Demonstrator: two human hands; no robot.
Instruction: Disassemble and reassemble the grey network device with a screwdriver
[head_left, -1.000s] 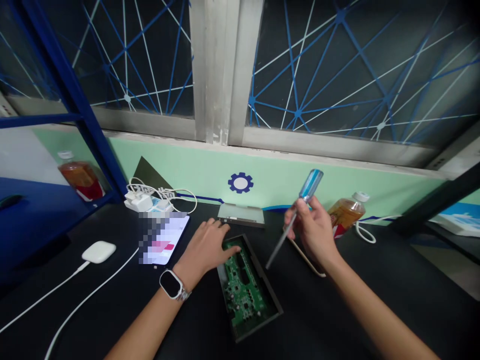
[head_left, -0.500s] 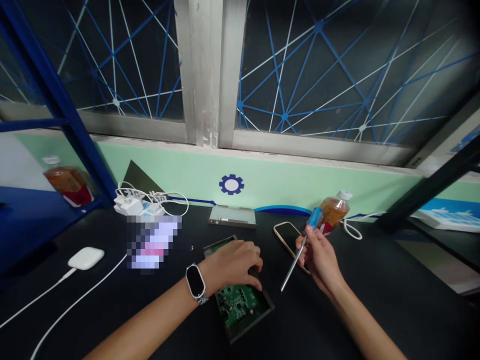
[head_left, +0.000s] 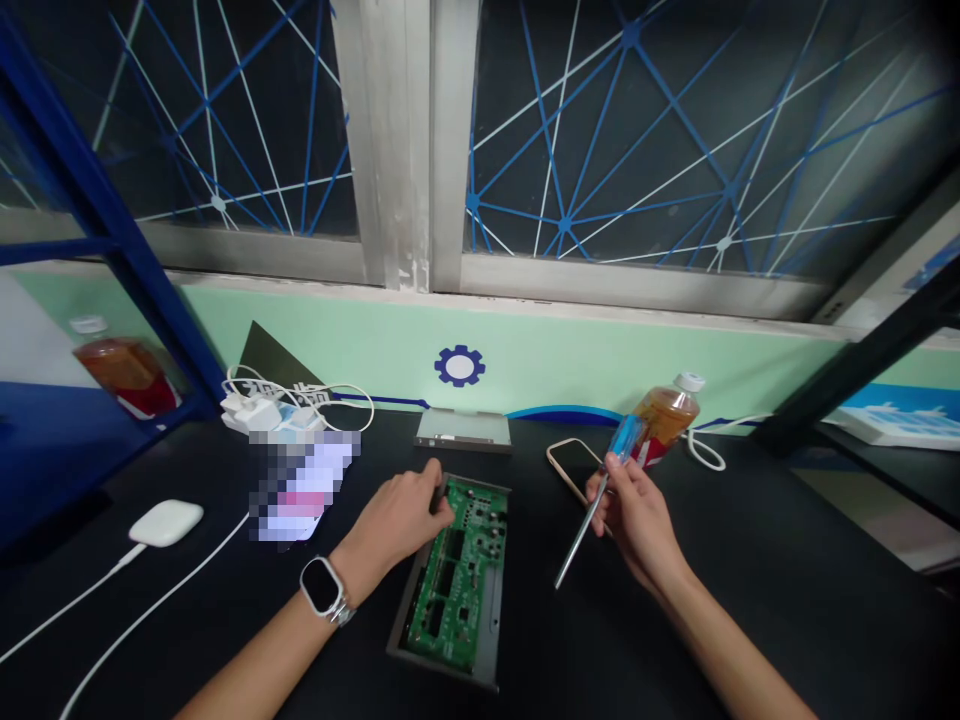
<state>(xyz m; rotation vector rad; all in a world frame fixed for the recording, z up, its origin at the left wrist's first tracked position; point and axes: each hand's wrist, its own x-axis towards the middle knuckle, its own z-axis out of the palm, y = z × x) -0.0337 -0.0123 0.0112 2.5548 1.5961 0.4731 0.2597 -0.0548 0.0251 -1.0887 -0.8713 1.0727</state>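
Note:
A green circuit board (head_left: 480, 545) sits in a shallow metal case (head_left: 489, 630) on the black table. My left hand (head_left: 401, 515), with a watch on its wrist, pinches the case's upper left edge between thumb and fingers. To the right, my right hand (head_left: 634, 505) is closed around a screwdriver (head_left: 583, 543) with a blue handle and a long metal shaft. Its tip points down and to the left, a short way right of the case. Behind the right hand, a phone in a pale case (head_left: 574, 462) is partly covered.
A flat metal cover (head_left: 463, 428) lies by the wall. Behind the screwdriver handle stands a bottle of brown drink (head_left: 667, 412). On the left are a blurred lit phone (head_left: 311, 490), white chargers with cables (head_left: 251, 412) and a white earbud case (head_left: 166, 522).
The case has been turned on the table, and its board now shows more fully. My left hand has moved left to the case's left edge. The right hand has hardly moved.

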